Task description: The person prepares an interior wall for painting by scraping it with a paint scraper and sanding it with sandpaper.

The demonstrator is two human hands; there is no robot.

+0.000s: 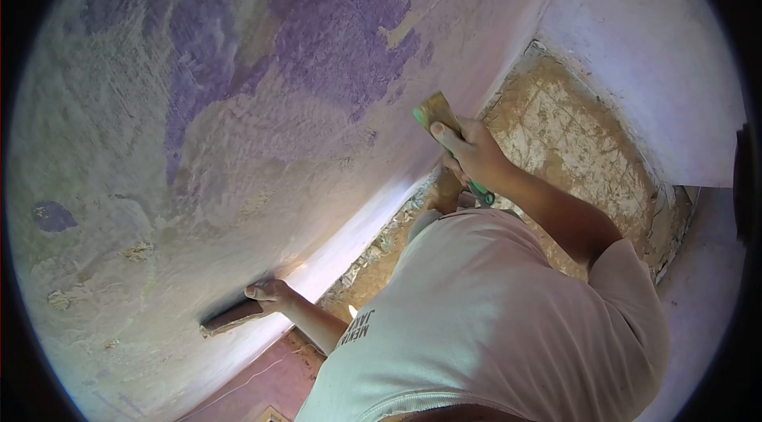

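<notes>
My right hand (476, 154) is closed around a putty knife (436, 111) with a stained, tan-coloured blade and green showing on its handle. It is raised in front of the wall, with the blade pointing up and left. Lower on the left, my left hand (272, 295) grips a wide, dark flat scraper (232, 317) with a pale crust along its lower edge. The scraper lies close against the wall (238, 136), thumb on top. Patchy grey-beige plaster covers much of this wall, and purple paint shows through in large areas.
The floor (571, 136) is brown and splashed with white, with debris along the wall's foot. A pale wall (643, 49) meets the plastered one at a corner on the right. Pinkish floor (270, 378) shows at the lower left. My light shirt (492, 311) fills the lower middle.
</notes>
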